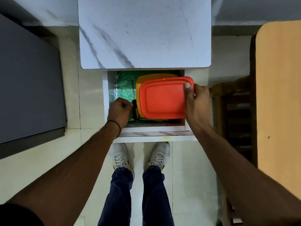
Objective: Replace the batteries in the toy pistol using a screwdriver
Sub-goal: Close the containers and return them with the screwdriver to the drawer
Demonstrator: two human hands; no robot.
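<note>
An open drawer (105, 95) under a white marble-patterned table holds a green lining, a yellow container (138, 85) and a screwdriver (134, 110) with a black and yellow handle and a thin metal shaft. My left hand (119, 111) is closed around the screwdriver's handle at the drawer's left side. My right hand (197, 103) grips the right edge of an orange-red lidded box (162, 98) that sits over the yellow container. No toy pistol or batteries are visible.
The white marble table top (145, 33) lies beyond the drawer. A dark grey cabinet (29, 82) stands to the left. A wooden chair (234, 103) and an orange panel (280, 88) are on the right. My feet in white shoes stand on the pale floor below.
</note>
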